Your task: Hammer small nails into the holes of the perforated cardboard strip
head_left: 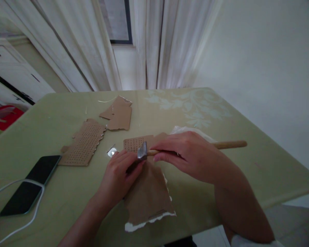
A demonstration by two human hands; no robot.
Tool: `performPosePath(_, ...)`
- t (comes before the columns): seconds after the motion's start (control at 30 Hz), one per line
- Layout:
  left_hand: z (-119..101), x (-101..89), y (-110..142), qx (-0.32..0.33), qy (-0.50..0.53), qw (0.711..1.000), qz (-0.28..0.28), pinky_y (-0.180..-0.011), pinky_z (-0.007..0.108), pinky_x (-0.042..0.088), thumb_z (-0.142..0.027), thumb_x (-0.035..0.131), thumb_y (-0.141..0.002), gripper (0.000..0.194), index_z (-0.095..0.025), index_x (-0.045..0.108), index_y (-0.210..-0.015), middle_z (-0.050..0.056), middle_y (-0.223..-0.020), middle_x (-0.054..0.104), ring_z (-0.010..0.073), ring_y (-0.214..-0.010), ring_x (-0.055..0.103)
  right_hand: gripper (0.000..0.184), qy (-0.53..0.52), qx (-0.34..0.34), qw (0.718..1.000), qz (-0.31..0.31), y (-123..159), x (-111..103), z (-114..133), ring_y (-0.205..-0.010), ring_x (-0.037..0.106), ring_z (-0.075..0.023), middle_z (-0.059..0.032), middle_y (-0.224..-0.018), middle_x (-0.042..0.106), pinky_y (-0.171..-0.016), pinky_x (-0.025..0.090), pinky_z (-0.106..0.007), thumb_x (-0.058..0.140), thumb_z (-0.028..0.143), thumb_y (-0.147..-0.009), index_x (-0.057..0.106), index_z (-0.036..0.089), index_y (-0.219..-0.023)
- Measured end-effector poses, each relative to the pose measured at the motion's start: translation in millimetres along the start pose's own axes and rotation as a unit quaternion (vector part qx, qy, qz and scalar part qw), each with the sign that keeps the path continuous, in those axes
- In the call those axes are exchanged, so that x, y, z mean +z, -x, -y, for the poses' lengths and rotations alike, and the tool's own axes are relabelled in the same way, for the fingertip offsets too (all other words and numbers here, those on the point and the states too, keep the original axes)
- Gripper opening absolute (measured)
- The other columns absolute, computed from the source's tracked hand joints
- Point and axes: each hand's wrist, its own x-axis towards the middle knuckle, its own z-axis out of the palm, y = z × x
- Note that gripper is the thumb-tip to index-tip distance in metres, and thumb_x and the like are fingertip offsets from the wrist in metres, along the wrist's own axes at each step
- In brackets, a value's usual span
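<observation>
In the head view my right hand (187, 154) grips a hammer (142, 151) by its wooden handle, close to the metal head. The rest of the handle sticks out to the right beyond my wrist. My left hand (122, 168) is closed just left of the hammer head, its fingers pinched around something dark and mostly hidden. Beneath both hands lies a brown cardboard piece (149, 195) with a torn white edge towards me. Past my left fingers, a piece of cardboard with rows of small holes (134, 142) shows.
Another hole-punched cardboard piece (83, 144) lies to the left, with plain cardboard scraps (121, 116) behind it. A dark phone (32, 185) rests under a white cable (38, 206). A small shiny item (112, 152) and a whitish sheet (193, 130) are on the green tablecloth (201, 206).
</observation>
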Motion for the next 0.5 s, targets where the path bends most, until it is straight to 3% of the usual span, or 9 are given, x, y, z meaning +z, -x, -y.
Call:
performPosePath(0.13,0.7,0.6,0.7,-0.008,0.011,1.000,0.007,-0.076,0.035,0.048,-0.022,0.068,-0.105,0.010,-0.024,0.076,-0.099,0.000,-0.090,0.081,0.0207,-0.081,0.068,0.022,-0.007,0.003,1.000,-0.021,-0.8,0.0,0.7,-0.095,0.079,-0.0233,-0.0062,-0.105,0.086,-0.087,0.055,-0.032,0.068,0.037,-0.113,0.086,0.028,-0.121)
performPosePath(0.3,3.4,2.4,3.6,-0.021,0.013,0.999,0.022,-0.076,0.036,0.047,-0.024,0.069,-0.105,0.012,-0.023,0.076,-0.096,0.002,-0.092,0.082,0.0220,-0.082,0.068,0.021,-0.003,0.007,1.000,0.000,-1.5,-0.5,-0.9,-0.093,0.079,-0.0232,-0.0062,-0.105,0.086,-0.087,0.055,-0.031,0.069,0.036,-0.112,0.087,0.028,-0.120)
performPosePath(0.4,3.7,3.7,3.8,-0.023,0.026,0.999,0.016,-0.083,0.037,0.050,-0.022,0.071,-0.105,0.008,-0.025,0.078,-0.106,0.001,-0.100,0.084,0.0220,-0.089,0.071,0.023,-0.005,-0.003,0.999,-0.036,-0.1,-1.6,-2.2,-0.094,0.078,-0.0223,-0.0057,-0.106,0.086,-0.086,0.054,-0.030,0.068,0.037,-0.113,0.085,0.028,-0.126)
performPosePath(0.5,3.0,4.1,2.4,-0.028,0.031,0.999,0.010,-0.082,0.036,0.050,-0.022,0.072,-0.103,0.006,-0.024,0.078,-0.102,0.001,-0.094,0.082,0.0214,-0.086,0.070,0.025,-0.003,-0.012,0.999,-0.051,0.3,-1.7,-2.6,-0.093,0.078,-0.0209,-0.0048,-0.107,0.086,-0.086,0.053,-0.029,0.067,0.038,-0.114,0.084,0.028,-0.129)
